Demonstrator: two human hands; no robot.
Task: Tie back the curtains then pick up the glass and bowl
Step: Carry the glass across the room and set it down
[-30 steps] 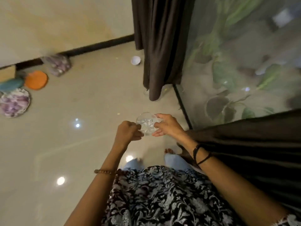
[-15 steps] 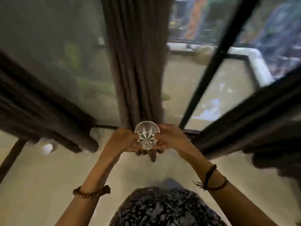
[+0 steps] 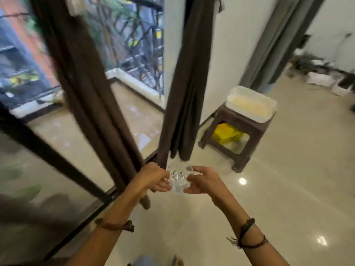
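A clear cut-glass vessel (image 3: 178, 179) is held in front of me between both hands; whether it is the glass or the bowl I cannot tell. My left hand (image 3: 153, 178) grips its left side and my right hand (image 3: 203, 182) grips its right side. Two dark brown curtains hang gathered into narrow bundles: one (image 3: 82, 89) left of centre in front of the glass door, the other (image 3: 188, 89) just beyond my hands against the white wall. No second vessel is in view.
A brown plastic stool (image 3: 238, 135) stands on the shiny tiled floor to the right, with a white lidded container (image 3: 251, 102) on top and a yellow bag (image 3: 226, 134) under it. A black-framed glass door (image 3: 38, 146) fills the left. Grey curtains (image 3: 278, 45) hang at the far right.
My view has swung to the right, from the floor and window toward the stool and room. Both hands have kept hold of the glass vessel throughout.
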